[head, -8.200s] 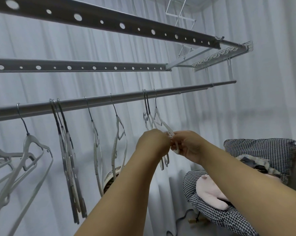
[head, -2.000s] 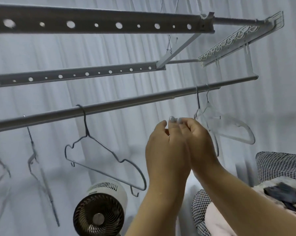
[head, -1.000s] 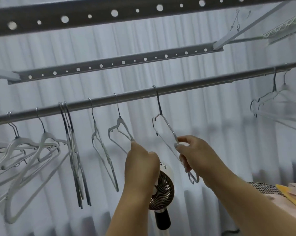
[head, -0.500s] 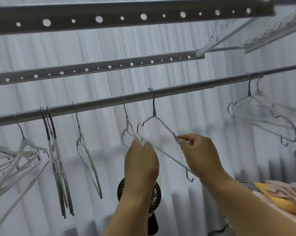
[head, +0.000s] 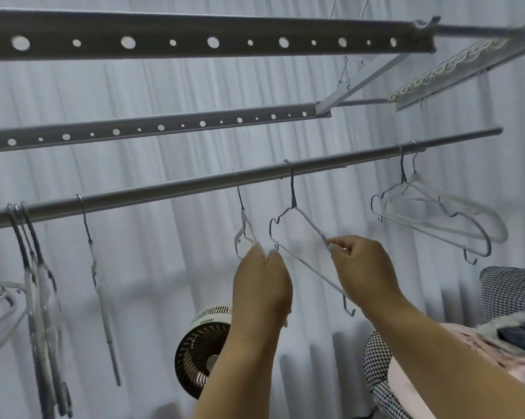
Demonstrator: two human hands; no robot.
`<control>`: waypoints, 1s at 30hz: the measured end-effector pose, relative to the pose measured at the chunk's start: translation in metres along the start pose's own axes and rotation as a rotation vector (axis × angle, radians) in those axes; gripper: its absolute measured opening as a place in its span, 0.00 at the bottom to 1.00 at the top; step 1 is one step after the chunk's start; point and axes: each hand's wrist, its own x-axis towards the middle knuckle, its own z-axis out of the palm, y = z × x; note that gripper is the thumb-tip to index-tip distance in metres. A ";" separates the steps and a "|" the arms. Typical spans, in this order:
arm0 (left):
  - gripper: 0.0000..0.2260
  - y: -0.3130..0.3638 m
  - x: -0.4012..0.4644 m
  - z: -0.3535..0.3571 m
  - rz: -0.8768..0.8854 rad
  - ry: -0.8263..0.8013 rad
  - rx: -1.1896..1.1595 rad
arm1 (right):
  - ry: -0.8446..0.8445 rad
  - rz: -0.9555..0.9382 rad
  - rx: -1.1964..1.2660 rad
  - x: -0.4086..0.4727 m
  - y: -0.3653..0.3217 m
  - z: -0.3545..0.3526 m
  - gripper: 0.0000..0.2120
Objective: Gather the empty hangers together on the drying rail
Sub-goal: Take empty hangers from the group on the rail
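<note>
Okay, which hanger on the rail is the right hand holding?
The thin wire hanger hooked mid-rail, turned broadside; the right hand pinches its sloping shoulder. The left hand holds the white one beside it.

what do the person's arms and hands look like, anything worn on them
Both forearms are bare as far as the frame shows: no sleeves, watch, bracelet or gloves in view. The left hand and the right hand show no rings. The fingernails that show look pale and glossy, possibly polished, though that is hard to tell for sure.
</note>
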 end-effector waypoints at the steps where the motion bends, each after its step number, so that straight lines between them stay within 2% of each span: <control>1: 0.12 0.001 0.001 0.006 -0.001 -0.014 -0.006 | 0.010 0.003 -0.006 0.005 0.003 -0.004 0.09; 20: 0.11 0.028 0.028 0.139 -0.013 -0.207 -0.100 | 0.067 0.028 -0.129 0.083 0.067 -0.085 0.12; 30: 0.09 0.036 0.041 0.181 -0.038 -0.259 -0.121 | 0.115 -0.001 -0.206 0.109 0.090 -0.107 0.14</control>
